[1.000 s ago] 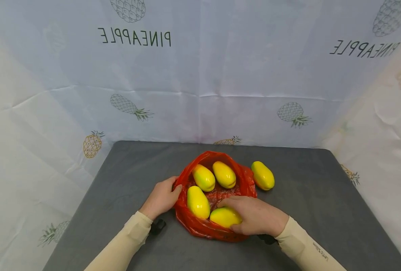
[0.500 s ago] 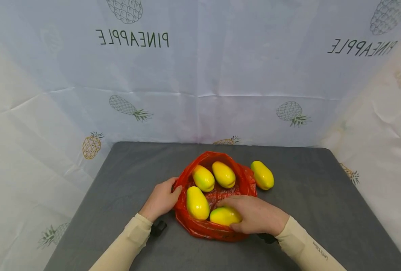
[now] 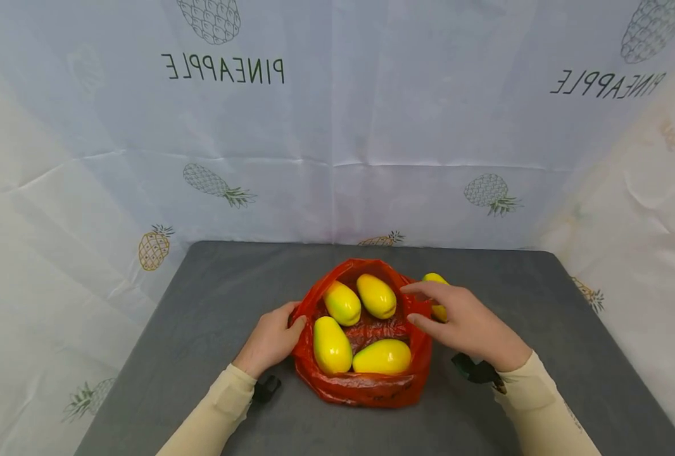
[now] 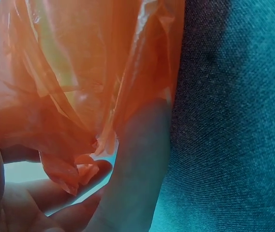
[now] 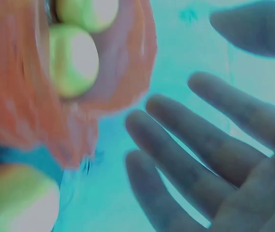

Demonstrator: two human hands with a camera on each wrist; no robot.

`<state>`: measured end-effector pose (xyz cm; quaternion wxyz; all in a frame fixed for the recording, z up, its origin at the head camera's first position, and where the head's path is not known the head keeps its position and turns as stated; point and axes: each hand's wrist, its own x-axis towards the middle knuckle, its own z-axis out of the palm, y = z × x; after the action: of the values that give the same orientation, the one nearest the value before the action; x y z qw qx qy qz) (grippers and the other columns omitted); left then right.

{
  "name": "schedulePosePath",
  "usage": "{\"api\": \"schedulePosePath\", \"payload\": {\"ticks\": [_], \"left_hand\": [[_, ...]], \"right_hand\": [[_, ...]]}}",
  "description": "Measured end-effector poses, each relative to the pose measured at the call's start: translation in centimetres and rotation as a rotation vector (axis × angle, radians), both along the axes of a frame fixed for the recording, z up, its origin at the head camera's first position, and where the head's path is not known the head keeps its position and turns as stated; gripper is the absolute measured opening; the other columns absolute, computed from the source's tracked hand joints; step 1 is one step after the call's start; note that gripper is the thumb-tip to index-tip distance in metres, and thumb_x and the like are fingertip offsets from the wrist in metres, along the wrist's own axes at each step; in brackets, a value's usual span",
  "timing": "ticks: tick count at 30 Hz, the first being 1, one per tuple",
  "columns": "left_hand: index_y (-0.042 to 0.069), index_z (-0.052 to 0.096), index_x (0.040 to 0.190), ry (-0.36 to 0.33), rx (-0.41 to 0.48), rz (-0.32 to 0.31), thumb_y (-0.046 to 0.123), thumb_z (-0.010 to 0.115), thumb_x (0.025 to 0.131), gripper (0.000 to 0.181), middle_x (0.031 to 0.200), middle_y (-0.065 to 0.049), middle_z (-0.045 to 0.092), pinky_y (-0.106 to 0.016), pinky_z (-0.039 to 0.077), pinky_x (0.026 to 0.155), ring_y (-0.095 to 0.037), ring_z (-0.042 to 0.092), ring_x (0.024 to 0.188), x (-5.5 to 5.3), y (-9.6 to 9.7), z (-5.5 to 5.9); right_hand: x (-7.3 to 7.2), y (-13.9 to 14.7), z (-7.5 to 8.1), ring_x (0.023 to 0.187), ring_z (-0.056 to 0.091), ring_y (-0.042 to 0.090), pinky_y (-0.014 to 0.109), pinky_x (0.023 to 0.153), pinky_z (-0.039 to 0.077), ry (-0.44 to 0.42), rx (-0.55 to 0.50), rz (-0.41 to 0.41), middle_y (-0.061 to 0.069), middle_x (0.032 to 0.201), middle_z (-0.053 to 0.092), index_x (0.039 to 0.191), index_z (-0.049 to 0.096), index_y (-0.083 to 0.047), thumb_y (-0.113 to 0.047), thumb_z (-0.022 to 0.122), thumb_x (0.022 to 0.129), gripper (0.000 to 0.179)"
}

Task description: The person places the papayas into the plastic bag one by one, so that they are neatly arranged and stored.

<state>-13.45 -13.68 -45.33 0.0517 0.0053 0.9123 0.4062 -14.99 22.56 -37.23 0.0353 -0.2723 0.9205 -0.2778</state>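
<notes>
A red plastic bag stands with its mouth spread wide on the dark table. Several yellow-green mangoes lie inside, among them a front mango and a left mango. At the bag's left rim, my left hand pinches the plastic; the left wrist view shows the gathered film between thumb and fingers. My right hand hovers by the right rim with fingers spread, holding nothing, as the right wrist view confirms. Partly behind it, one loose mango lies outside the bag on the right.
The grey-black table reaches back to a hanging pale cloth with pineapple prints. More of this cloth hangs at both sides. Dark wrist-worn devices, such as the left one, sit under the wrists.
My right hand has let go of the front mango, leaving it in the bag, and has moved up and right toward the loose mango. The left hand keeps its hold on the rim.
</notes>
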Motion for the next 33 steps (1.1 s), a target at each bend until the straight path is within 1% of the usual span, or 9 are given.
{"api": "schedulePosePath", "payload": {"ticks": [2,5,9,12,17,23,25,28,33], "left_hand": [[0.007,0.064,0.146,-0.004,0.007,0.0,0.024,0.065,0.108,0.042,0.102,-0.005,0.075,-0.029,0.057,0.067,-0.015,0.061,0.067,0.0,0.0,0.1],[0.007,0.064,0.146,-0.006,0.011,0.002,0.024,0.065,0.107,0.042,0.1,-0.005,0.074,-0.028,0.057,0.067,-0.015,0.06,0.067,0.2,0.0,0.1],[0.007,0.064,0.147,-0.004,0.009,0.007,0.024,0.066,0.107,0.043,0.102,-0.005,0.075,-0.028,0.057,0.067,-0.015,0.061,0.067,0.2,-0.1,0.0],[0.007,0.063,0.147,0.005,-0.001,0.005,0.025,0.066,0.108,0.044,0.108,-0.006,0.076,-0.028,0.057,0.069,-0.014,0.061,0.068,0.2,-0.1,-0.2],[0.007,0.063,0.148,0.01,-0.003,-0.006,0.025,0.066,0.108,0.044,0.113,-0.006,0.077,-0.028,0.058,0.071,-0.014,0.061,0.069,0.2,-0.1,-0.2],[0.008,0.064,0.147,0.018,-0.014,-0.014,0.027,0.066,0.108,0.044,0.123,-0.007,0.077,-0.033,0.063,0.081,-0.012,0.063,0.076,0.2,0.0,-0.4],[0.008,0.064,0.147,0.015,-0.016,-0.016,0.027,0.066,0.107,0.044,0.125,-0.007,0.077,-0.033,0.064,0.083,-0.011,0.063,0.076,0.2,0.1,-0.5],[0.008,0.064,0.148,0.009,-0.01,-0.018,0.027,0.067,0.107,0.045,0.125,-0.008,0.077,-0.032,0.063,0.081,-0.012,0.063,0.074,0.2,0.1,-0.5],[0.007,0.063,0.148,0.012,-0.009,-0.009,0.027,0.066,0.107,0.045,0.124,-0.008,0.077,-0.031,0.062,0.079,-0.012,0.063,0.074,0.1,-0.1,-0.4]], "right_hand": [[-0.5,1.0,0.1,0.124,0.07,0.033,0.058,0.101,0.06,0.022,-0.036,-0.075,0.005,0.143,0.07,0.147,0.064,-0.021,-0.033,0.075,0.103,0.046],[-1.4,2.3,-0.4,0.129,0.068,0.04,0.064,0.106,0.056,0.04,-0.057,-0.183,0.011,0.147,0.068,0.15,0.062,-0.017,-0.037,0.072,0.105,0.05],[-2.6,3.5,-1.9,0.134,0.063,0.046,0.066,0.108,0.054,0.02,-0.052,-0.296,0.02,0.155,0.06,0.156,0.054,-0.011,-0.04,0.068,0.107,0.06],[-3.3,4.1,-3.3,0.136,0.061,0.049,0.068,0.108,0.053,-0.006,-0.029,-0.348,0.024,0.159,0.055,0.16,0.049,-0.008,-0.042,0.067,0.107,0.065],[-4.1,4.4,-4.9,0.138,0.058,0.052,0.07,0.107,0.052,-0.047,0.006,-0.4,0.029,0.162,0.048,0.163,0.043,-0.004,-0.05,0.065,0.107,0.075],[-4.6,4.6,-6.4,0.14,0.055,0.053,0.07,0.109,0.05,-0.109,0.021,-0.464,0.033,0.162,0.046,0.163,0.039,0.0,-0.061,0.062,0.104,0.088],[-4.7,4.6,-6.9,0.14,0.054,0.053,0.07,0.11,0.049,-0.133,0.021,-0.482,0.033,0.162,0.046,0.164,0.038,0.001,-0.063,0.061,0.104,0.091],[-4.8,4.4,-7.4,0.139,0.055,0.053,0.069,0.11,0.05,-0.152,0.013,-0.496,0.034,0.16,0.048,0.163,0.038,0.002,-0.065,0.062,0.103,0.093],[-5.1,4.1,-7.7,0.134,0.058,0.051,0.068,0.109,0.051,-0.145,0.001,-0.488,0.033,0.157,0.052,0.162,0.04,0.003,-0.065,0.062,0.102,0.093]]}}
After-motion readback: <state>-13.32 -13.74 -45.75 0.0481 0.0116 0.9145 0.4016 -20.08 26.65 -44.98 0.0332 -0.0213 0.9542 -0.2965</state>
